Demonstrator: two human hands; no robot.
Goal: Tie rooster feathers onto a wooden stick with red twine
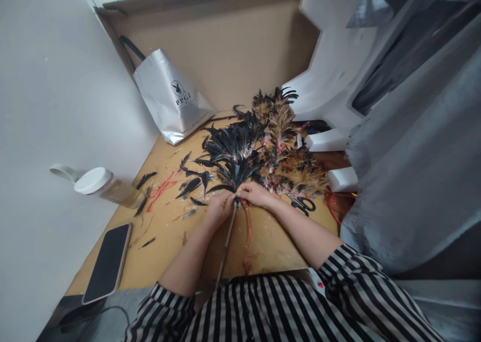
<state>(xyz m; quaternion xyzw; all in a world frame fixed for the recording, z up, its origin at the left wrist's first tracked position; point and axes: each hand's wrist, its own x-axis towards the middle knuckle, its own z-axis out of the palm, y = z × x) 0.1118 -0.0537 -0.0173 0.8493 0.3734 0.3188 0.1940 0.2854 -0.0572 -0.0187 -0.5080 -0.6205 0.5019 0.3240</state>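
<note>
Head view: left hand (220,207) and right hand (256,195) pinched black feathers (236,173), likely soft, best held low, at the stick's (228,237) twelve-o'clock end.

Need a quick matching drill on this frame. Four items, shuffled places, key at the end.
Things
1. scissors
2. phone
3. silver bag
4. thin stick

Places
a. toward the back of the table, left of the feathers
b. reaching from the left hand and right hand toward the striped shirt
c. beside the brown feathers, black handles showing
d. at the table's near left corner, screen dark

Pairs: 1-c, 2-d, 3-a, 4-b
</note>
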